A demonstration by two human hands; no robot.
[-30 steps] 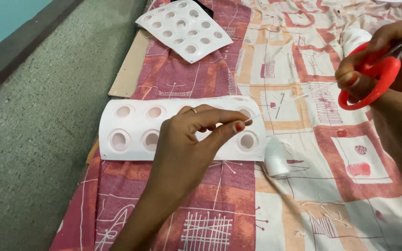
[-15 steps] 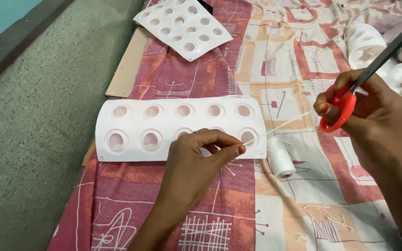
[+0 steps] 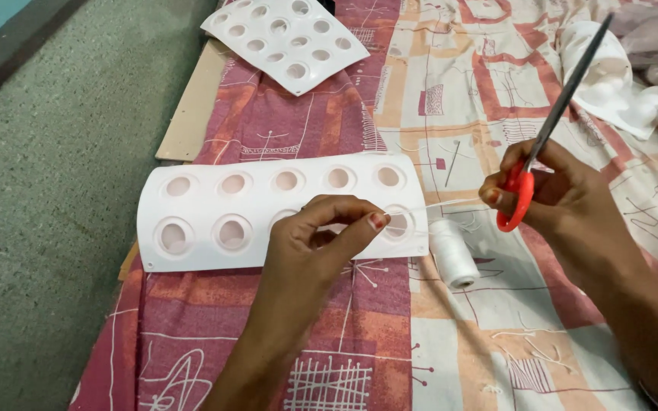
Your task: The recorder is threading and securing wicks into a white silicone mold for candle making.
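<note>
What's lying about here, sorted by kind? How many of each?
White trays with round holes: 2
Red-handled scissors: 1
White thread spool: 1
White moulded pieces, far right: a heap, count unclear
Total clearly countable: 4

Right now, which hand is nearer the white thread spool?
Right, narrowly. The right hand, holding the red-handled scissors, is just above and right of the thread spool. The left hand pinches the thread over the white tray, left of the spool.

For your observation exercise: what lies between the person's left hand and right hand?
In the head view, a taut white thread spans from the left hand to the right hand, which holds red-handled scissors. Just below it stands a white thread spool.
</note>
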